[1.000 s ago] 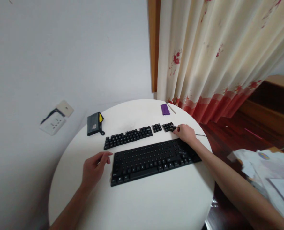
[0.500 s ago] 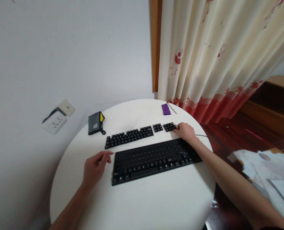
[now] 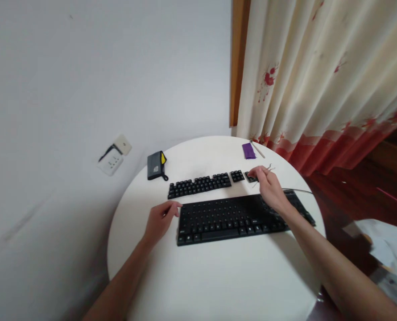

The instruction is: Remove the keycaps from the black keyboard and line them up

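A black keyboard (image 3: 218, 225) lies on the round white table, most of its upper keys off and the bottom rows still capped. Behind it, loose black keycaps (image 3: 200, 185) are laid out in rows, with a smaller block of keycaps (image 3: 237, 175) to their right. My right hand (image 3: 268, 183) is pinched around a thin wire keycap puller (image 3: 270, 168), just over the rightmost keycap group (image 3: 249, 177), which it partly hides. Beside the keyboard's upper left corner, my left hand (image 3: 160, 221) rests with fingers loosely bent and apart, its fingertips at the keyboard edge.
A grey pouch (image 3: 155, 166) with a yellow patch sits at the table's back left. A purple cloth (image 3: 248, 151) and a thin stick (image 3: 258, 149) lie at the back right. A cable (image 3: 299, 190) runs off the right side. Wall and curtain (image 3: 285, 89) border the table.
My right hand has turned and drawn back slightly from the rightmost keycaps, exposing more of the wire puller. The whole view has shifted; my left hand stays by the keyboard's corner.
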`<move>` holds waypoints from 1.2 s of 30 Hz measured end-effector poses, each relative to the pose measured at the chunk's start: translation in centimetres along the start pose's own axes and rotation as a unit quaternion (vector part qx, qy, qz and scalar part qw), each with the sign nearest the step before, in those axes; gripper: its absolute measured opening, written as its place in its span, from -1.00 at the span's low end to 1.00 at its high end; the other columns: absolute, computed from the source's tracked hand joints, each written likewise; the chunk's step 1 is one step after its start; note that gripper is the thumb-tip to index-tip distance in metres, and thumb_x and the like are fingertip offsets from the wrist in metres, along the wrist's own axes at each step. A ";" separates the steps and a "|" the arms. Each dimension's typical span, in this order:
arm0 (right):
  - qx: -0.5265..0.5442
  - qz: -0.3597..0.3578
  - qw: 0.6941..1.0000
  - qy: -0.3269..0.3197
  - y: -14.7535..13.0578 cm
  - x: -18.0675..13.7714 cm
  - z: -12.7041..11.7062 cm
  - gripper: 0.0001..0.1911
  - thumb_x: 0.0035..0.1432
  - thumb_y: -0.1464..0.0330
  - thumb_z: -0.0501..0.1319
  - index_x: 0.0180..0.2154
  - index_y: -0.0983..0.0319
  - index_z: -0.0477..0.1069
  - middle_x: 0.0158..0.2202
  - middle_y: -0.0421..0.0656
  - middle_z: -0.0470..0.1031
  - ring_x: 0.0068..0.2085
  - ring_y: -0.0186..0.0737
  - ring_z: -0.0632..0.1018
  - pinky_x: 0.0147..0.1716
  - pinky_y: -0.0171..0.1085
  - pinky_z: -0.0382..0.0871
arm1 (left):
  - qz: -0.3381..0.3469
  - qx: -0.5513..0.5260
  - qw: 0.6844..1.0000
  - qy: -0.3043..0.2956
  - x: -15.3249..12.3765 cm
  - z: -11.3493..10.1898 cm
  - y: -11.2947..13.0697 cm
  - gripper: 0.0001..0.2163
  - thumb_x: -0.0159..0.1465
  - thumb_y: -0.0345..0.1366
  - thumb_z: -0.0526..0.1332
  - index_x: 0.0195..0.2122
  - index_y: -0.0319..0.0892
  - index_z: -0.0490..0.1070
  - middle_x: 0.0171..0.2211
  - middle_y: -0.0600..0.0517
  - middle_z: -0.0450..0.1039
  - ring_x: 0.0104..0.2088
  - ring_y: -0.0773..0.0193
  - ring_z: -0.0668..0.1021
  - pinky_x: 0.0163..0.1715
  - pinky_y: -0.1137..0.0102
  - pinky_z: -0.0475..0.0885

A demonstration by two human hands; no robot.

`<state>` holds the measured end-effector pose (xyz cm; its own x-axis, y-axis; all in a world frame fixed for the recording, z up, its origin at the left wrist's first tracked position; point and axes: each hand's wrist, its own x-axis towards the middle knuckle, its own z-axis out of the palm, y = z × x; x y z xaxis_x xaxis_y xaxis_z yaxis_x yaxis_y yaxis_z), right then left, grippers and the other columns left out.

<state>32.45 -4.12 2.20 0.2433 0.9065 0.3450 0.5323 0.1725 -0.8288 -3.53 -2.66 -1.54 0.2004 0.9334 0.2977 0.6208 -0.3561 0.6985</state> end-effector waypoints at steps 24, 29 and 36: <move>0.234 0.088 0.953 -0.171 -5.0 -7.5 13.4 -0.62 0.32 0.14 0.04 -0.40 0.24 0.41 -0.60 -0.28 0.28 -0.54 -0.31 0.35 -0.52 -0.34 0.17 | -0.056 -0.092 0.971 -0.214 -4.8 -0.3 0.7 -0.77 0.11 -0.27 0.41 -0.18 -0.14 0.62 -0.21 -0.01 0.38 -0.34 0.32 0.47 -0.36 0.45 0.43; 0.260 0.116 0.947 -0.150 -3.3 -8.2 14.0 -0.61 0.31 0.12 0.07 -0.41 0.25 0.42 -0.62 -0.27 0.28 -0.54 -0.31 0.33 -0.53 -0.34 0.16 | -0.088 -0.074 0.971 -0.208 -4.4 -0.1 1.5 -0.83 0.09 -0.37 0.42 -0.26 -0.16 0.63 -0.29 0.02 0.41 -0.36 0.31 0.48 -0.36 0.45 0.39; 0.286 0.133 0.938 -0.144 -2.7 -8.3 14.4 -0.60 0.31 0.11 0.07 -0.39 0.26 0.45 -0.62 -0.26 0.30 -0.55 -0.33 0.32 -0.54 -0.35 0.16 | 0.031 -0.003 0.979 -0.202 -4.6 -0.1 1.5 -0.90 0.23 -0.42 0.32 -0.24 -0.16 0.58 -0.25 0.01 0.47 -0.20 0.24 0.50 -0.17 0.39 0.39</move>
<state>17.37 -6.59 -4.78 0.0320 0.9991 0.0278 -0.0588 0.0297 -0.9978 -3.59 -7.49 -1.84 0.5213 0.8513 0.0592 0.5943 -0.4119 0.6908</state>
